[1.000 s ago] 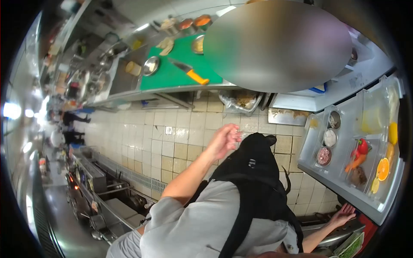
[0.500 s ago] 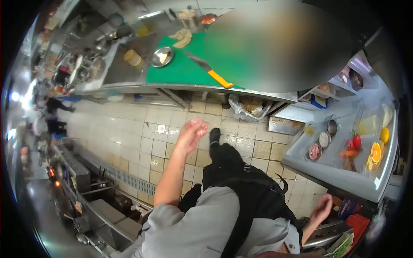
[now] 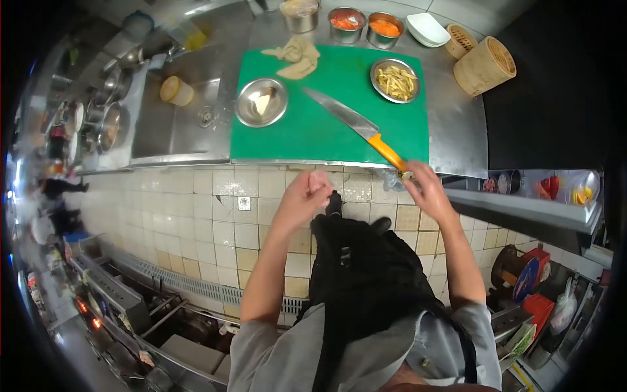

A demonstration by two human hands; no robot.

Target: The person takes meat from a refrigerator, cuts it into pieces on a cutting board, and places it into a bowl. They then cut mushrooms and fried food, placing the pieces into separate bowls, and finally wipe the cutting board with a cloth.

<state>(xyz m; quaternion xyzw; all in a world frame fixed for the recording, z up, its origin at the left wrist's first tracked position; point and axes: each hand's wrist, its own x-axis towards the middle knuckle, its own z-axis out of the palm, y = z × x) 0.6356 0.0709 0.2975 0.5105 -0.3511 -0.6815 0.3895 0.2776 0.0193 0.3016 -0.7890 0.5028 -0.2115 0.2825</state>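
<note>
My left hand (image 3: 308, 196) is in front of the counter with its fingers curled together; what they hold, if anything, is hidden. My right hand (image 3: 424, 188) has its thumb and fingers apart at the end of the knife's orange handle. The large knife (image 3: 349, 119) lies diagonally on the green board (image 3: 294, 140), its handle reaching the front edge. On the board's left is a metal bowl (image 3: 251, 111) with a pale wedge in it. A metal dish of yellowish strips (image 3: 396, 82) sits at the right, and a crumpled beige cloth (image 3: 299, 60) lies at the back.
Metal pots with red (image 3: 346, 34) and orange food (image 3: 385, 38), white bowls (image 3: 428, 30) and bamboo steamers (image 3: 480, 68) stand behind. At left is a sink (image 3: 147, 147) holding a tub (image 3: 176, 91). A drawer (image 3: 516, 210) juts out at right, below counter level.
The view has turned toward the board. My right hand has come up from the lower right to the knife handle. The drawer at right now shows much less of its inside.
</note>
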